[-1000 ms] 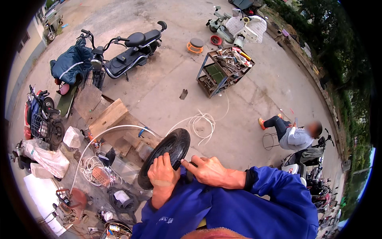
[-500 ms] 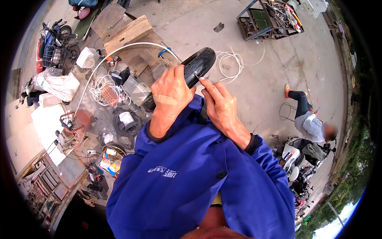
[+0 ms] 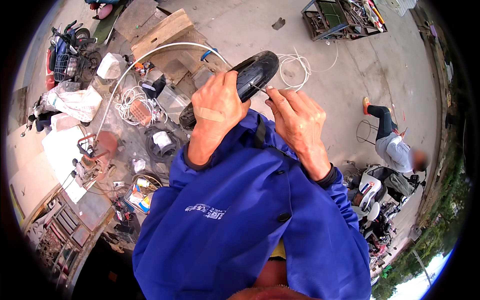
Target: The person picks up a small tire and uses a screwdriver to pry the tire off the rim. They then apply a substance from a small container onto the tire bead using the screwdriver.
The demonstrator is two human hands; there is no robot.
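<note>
At the far left, on the concrete ground [image 3: 350,65], a parked scooter [image 3: 67,52] stands near the upper-left edge of the view, its outline bent by the lens. Beside it lie a white sack [image 3: 75,102] and a white plastic container [image 3: 111,65], both plain; any label on them is too small to make out. A long white hose [image 3: 150,52] arcs from the clutter toward the tyre. Lower left, small cans or packets in yellow and blue [image 3: 142,197] sit among tools; their kind cannot be told.

Centre: the left hand [image 3: 215,112], a tan plaster across its back, is wrapped around the black tyre [image 3: 250,75], fingers closed over the tread. The tyre is raised in front of the chest, above the ground; its lower half is hidden by the hand and the blue jacket [image 3: 240,215].

The right hand [image 3: 295,122] pinches a thin metal pin [image 3: 259,89] between thumb and forefinger, its tip touching the tyre.

Right: a seated person [image 3: 395,145], partly cut off, near parked scooters [image 3: 375,195].
</note>
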